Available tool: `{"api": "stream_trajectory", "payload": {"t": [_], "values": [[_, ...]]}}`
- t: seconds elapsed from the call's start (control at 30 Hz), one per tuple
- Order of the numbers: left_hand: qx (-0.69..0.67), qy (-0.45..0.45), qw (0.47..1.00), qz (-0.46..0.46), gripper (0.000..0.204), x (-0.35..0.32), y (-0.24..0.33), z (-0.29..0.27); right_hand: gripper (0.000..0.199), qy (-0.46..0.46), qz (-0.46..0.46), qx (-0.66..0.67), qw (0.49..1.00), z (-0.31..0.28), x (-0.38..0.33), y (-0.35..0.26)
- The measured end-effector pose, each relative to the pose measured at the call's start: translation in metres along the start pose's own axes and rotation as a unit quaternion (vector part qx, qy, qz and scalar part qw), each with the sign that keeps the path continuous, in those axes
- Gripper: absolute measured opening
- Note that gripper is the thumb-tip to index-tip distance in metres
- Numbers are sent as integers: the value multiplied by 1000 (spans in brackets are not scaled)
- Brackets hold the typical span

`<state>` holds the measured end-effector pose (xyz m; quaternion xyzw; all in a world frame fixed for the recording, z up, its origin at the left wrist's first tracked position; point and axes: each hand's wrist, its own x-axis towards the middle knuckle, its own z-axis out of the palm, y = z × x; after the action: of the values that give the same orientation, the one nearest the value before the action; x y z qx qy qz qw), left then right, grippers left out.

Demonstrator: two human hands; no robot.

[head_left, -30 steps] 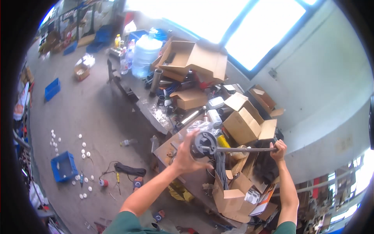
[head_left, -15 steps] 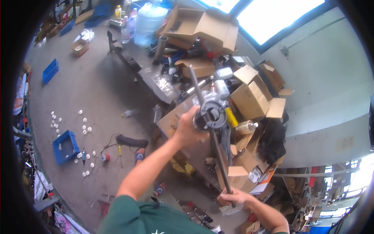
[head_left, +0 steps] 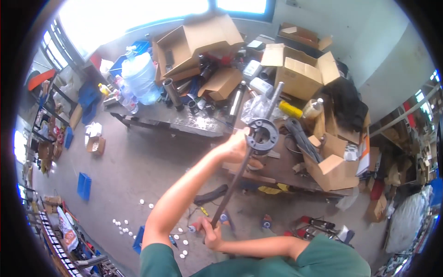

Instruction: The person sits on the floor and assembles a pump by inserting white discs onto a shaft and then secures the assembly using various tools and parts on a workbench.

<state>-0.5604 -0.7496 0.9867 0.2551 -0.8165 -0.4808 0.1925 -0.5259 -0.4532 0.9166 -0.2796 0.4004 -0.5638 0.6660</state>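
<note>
Over the front of the bench (head_left: 300, 177) I hold up a die stock (head_left: 272, 137), with a dark round head, an open centre and a long bar sticking out on both sides. My left hand (head_left: 241, 150) is closed on it at the left side of the head; part of the grip is hidden behind the ring. Low down, my right hand (head_left: 212, 235) is wrapped round the near end of the dark bar. The bar slants from lower left to upper right, its pale far tip above a clear plastic bag (head_left: 254, 110).
Crowding the bench are open cardboard boxes (head_left: 302, 76), metal tubes (head_left: 172, 93), a yellow cylinder (head_left: 290, 110) and a large water bottle (head_left: 141, 78). White discs (head_left: 183, 255), a blue bin (head_left: 84, 186) and a black strap-like thing (head_left: 210, 195) lie on the floor.
My view has turned, and the bench now runs more across it. The bar's near end and my right hand have swung from lower right to lower left. Both hands keep their hold.
</note>
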Motion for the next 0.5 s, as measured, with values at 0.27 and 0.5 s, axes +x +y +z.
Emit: {"api": "stream_trajectory", "payload": {"t": [0.27,0.5], "values": [[-534,188,742,-360,57,-275,67,84,53,246,-529,-414,699,-169,211,-225],[351,447,788,-237,28,-118,150,139,37,-234,-481,-770,347,-182,420,-389]]}}
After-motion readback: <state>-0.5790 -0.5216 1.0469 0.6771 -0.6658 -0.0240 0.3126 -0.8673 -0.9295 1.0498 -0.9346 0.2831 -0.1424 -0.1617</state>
